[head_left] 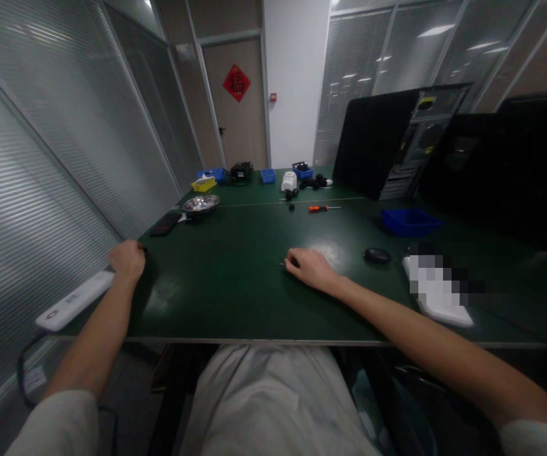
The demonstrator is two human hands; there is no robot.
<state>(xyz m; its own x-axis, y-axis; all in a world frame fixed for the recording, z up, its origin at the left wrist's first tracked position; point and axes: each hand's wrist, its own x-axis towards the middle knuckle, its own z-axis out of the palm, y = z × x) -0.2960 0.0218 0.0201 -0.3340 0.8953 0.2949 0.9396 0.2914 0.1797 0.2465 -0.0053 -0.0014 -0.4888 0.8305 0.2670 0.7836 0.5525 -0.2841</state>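
Note:
My left hand (128, 259) is closed at the left edge of the green table, by the far end of a white power strip (76, 301). A small dark bit shows at its fingertips, too little to name. Over the middle of the table, my right hand (310, 266) is curled with its wrist low. A thin, light, pin-like tip (282, 263) sticks out to the left of its fingers; the rest is hidden in the hand. Right of that hand lies a black computer mouse (377, 255). Beyond it is an orange and black screwdriver (320, 208).
A metal bowl (201, 203) and a dark phone (166, 224) lie at the left. Small blue bins, a yellow tray (204, 184) and a white device (289, 182) stand at the back. A blue bin (409, 221) and a black computer case (378, 142) are at the right.

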